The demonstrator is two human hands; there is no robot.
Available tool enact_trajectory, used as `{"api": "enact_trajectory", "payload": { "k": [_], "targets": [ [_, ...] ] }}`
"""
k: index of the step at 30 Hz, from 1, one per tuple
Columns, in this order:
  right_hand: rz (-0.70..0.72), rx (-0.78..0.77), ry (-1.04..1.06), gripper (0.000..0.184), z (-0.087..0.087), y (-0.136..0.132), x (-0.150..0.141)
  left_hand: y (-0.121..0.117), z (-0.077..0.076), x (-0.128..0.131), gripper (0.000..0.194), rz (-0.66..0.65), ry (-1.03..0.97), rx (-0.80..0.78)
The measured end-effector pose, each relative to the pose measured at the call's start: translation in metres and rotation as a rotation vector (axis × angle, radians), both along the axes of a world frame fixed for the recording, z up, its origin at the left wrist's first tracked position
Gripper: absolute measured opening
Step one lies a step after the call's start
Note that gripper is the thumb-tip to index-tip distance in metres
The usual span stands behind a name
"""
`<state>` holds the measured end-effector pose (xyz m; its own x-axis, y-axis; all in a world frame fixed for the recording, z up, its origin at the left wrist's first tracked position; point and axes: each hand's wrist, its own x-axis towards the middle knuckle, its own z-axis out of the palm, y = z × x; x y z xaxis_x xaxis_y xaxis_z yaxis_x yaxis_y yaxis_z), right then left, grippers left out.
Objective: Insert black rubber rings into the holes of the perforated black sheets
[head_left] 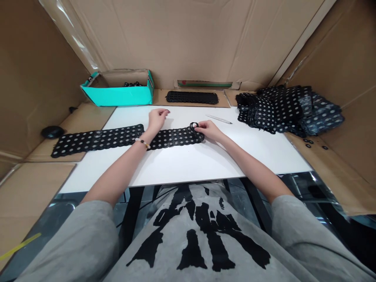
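A long black perforated strip (176, 137) lies across the white tabletop, its left part (100, 140) wider than its right part. At its right end, my right hand (208, 128) is closed in a pinch on a small black ring (194, 125). The ring is just over the strip's end; whether it touches cannot be told. My left hand (157, 118) hovers above the strip's far edge, thumb and fingers pressed together. Whatever it may hold is hidden. The left forearm, with a beaded bracelet, crosses over the strip and covers part of it.
A turquoise box (117, 96) with small black rings stands at the back left. Behind the strip lie another black perforated piece (192, 97) and a white pen (219, 118). Folded perforated sheets (282, 109) are piled at right, near loose rings (308, 145). Cardboard walls (182, 35) surround the table.
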<state>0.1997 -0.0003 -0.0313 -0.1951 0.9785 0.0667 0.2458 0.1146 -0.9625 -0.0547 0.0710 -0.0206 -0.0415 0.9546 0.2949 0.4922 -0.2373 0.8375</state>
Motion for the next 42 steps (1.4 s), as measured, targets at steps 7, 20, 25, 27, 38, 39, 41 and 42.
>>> {"api": "enact_trajectory", "payload": {
  "k": [7, 20, 25, 27, 38, 39, 41, 42],
  "targets": [
    [-0.147, -0.144, 0.181, 0.025, 0.003, 0.000, 0.001, 0.015, -0.012, -0.028, 0.029, 0.050, 0.469, 0.085],
    [0.079, -0.089, 0.222, 0.041, 0.009, -0.012, -0.006, -0.055, 0.005, 0.052, 0.030, -0.528, 0.203, 0.185],
    [-0.020, -0.102, 0.150, 0.045, 0.006, -0.008, -0.006, -0.028, 0.001, 0.035, 0.024, -0.369, 0.109, 0.003],
    [-0.055, -0.134, 0.167, 0.045, 0.004, -0.006, -0.004, -0.012, -0.001, 0.018, 0.023, -0.199, 0.125, -0.005],
    [-0.122, -0.187, 0.177, 0.035, 0.001, -0.001, 0.000, 0.004, 0.004, -0.016, 0.038, -0.102, 0.359, 0.097],
    [-0.105, -0.199, 0.170, 0.036, 0.002, -0.002, 0.001, -0.004, 0.005, -0.006, 0.035, -0.204, 0.357, 0.099],
    [-0.065, -0.208, 0.146, 0.038, 0.005, -0.004, 0.000, -0.022, 0.007, 0.015, 0.030, -0.420, 0.372, 0.135],
    [-0.040, -0.197, 0.132, 0.038, 0.007, -0.006, 0.000, -0.031, 0.006, 0.025, 0.028, -0.497, 0.385, 0.163]
  ]
}}
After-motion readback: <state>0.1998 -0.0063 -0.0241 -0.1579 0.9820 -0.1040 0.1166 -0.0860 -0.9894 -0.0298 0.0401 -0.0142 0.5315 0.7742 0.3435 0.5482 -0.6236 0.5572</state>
